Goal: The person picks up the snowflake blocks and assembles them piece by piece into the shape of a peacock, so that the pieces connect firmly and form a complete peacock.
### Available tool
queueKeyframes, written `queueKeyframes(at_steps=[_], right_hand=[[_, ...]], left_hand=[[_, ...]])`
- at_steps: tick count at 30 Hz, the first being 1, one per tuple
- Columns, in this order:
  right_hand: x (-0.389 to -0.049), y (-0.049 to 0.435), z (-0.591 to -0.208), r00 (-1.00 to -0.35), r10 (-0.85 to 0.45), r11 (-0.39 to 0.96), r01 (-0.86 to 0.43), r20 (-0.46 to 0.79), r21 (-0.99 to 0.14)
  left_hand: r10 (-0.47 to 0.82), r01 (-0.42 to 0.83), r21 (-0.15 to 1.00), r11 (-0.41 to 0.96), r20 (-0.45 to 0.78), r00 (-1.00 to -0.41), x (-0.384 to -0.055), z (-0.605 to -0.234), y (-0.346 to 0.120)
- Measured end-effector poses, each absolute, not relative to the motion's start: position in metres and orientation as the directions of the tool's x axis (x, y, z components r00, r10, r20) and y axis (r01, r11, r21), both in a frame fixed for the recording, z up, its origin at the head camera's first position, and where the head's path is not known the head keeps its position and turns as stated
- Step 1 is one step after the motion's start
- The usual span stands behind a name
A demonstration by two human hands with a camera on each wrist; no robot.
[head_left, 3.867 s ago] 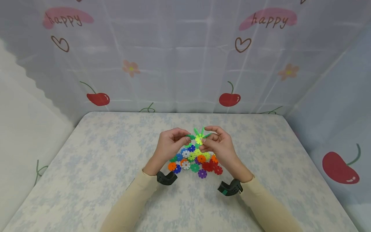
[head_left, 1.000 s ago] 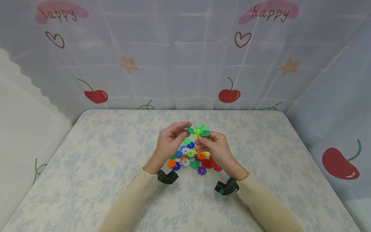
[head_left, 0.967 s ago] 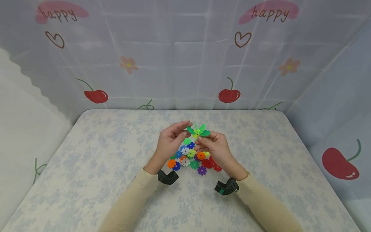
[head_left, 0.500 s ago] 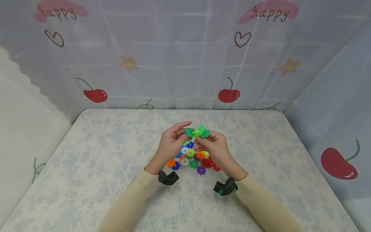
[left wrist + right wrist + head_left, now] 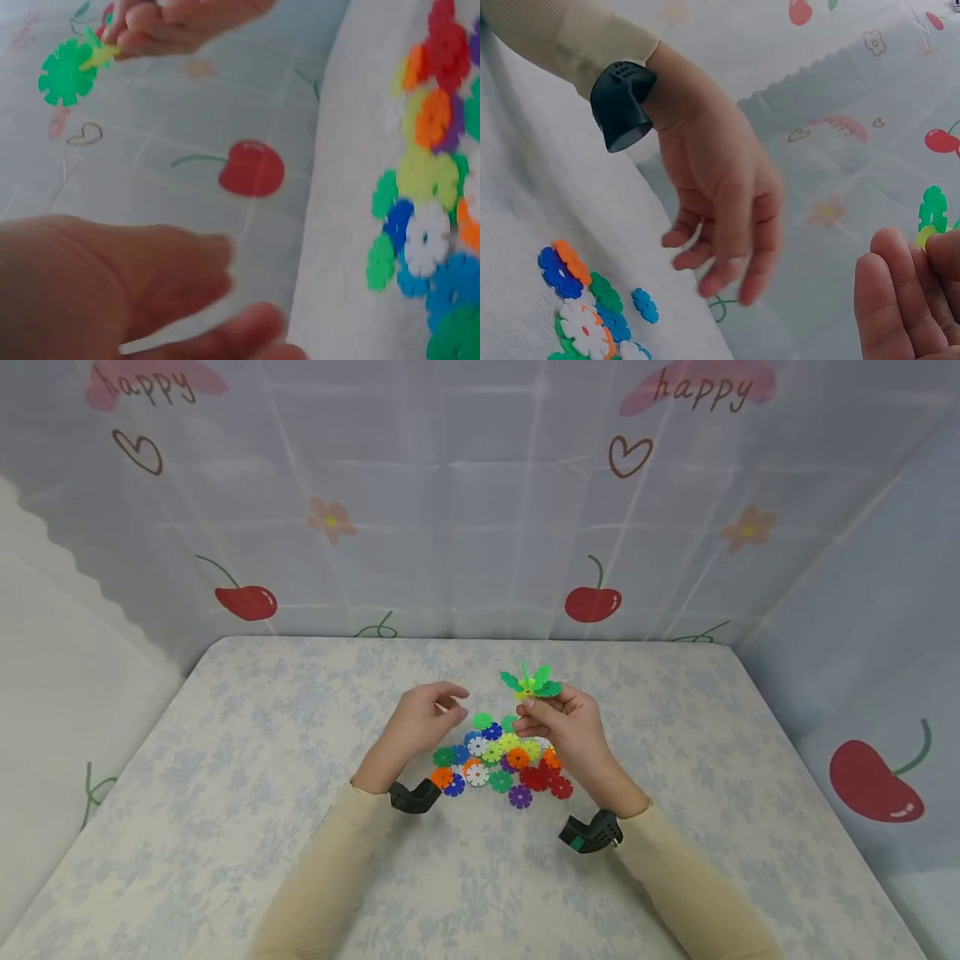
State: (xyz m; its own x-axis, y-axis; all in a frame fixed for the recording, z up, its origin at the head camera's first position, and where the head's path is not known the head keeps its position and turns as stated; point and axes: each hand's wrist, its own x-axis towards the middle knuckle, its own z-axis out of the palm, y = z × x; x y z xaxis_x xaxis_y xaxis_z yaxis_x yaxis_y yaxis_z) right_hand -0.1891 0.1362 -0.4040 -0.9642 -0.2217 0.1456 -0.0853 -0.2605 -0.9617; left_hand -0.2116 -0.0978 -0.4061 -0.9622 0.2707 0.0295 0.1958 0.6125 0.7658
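My right hand (image 5: 567, 720) pinches the yellow middle of a flower-like piece built from slotted plastic snowflake discs (image 5: 543, 676). Several green discs fan outward from the yellow one. In the left wrist view, one green disc (image 5: 67, 73) of it faces the camera beside the right fingers. My left hand (image 5: 417, 720) hovers to the left, apart from the piece, its fingers loosely bent with nothing between them. The right wrist view shows that left hand (image 5: 724, 176) with its fingers hanging down. Below both hands lies a pile of loose snowflake discs (image 5: 477, 774).
Red discs (image 5: 536, 777) lie on the pile's right, and a purple disc (image 5: 520, 796) at its near edge. The pale patterned tabletop (image 5: 262, 735) ends at a printed curtain (image 5: 450, 527). Dark wrist mounts (image 5: 415, 797) sit on both wrists.
My left hand has let go of the flower piece and drawn back to the left. The right hand has shifted slightly right and up with the piece, which now shows more green discs spread out.
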Motion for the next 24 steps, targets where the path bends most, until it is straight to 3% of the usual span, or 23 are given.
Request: queueKeyframes(at_steps=[3,6,15,19,24], right_hand=[[-0.189,0.137,-0.404,-0.961,-0.232,-0.274,-0.081,0.147,-0.958],[-0.189,0.137,-0.404,-0.964,-0.229,-0.263,-0.073,0.136,-0.962],[-0.189,0.137,-0.404,-0.972,-0.206,-0.248,-0.064,0.117,-0.967],[-0.188,0.137,-0.403,-0.974,-0.201,-0.244,-0.055,0.106,-0.968],[-0.187,0.138,-0.403,-0.974,-0.204,-0.285,-0.041,0.103,-0.958]], left_hand=[[0.282,0.122,0.601,0.79,-0.179,-0.943,-0.215,-0.413,-0.105],[0.295,0.113,0.508,0.854,-0.294,-0.909,-0.217,-0.42,-0.107],[0.319,0.123,0.518,0.846,-0.309,-0.896,-0.217,-0.428,-0.106],[0.333,0.148,0.572,0.807,-0.232,-0.914,-0.219,-0.426,-0.106],[0.278,0.285,0.75,0.596,0.14,-0.95,-0.214,-0.416,-0.101]])
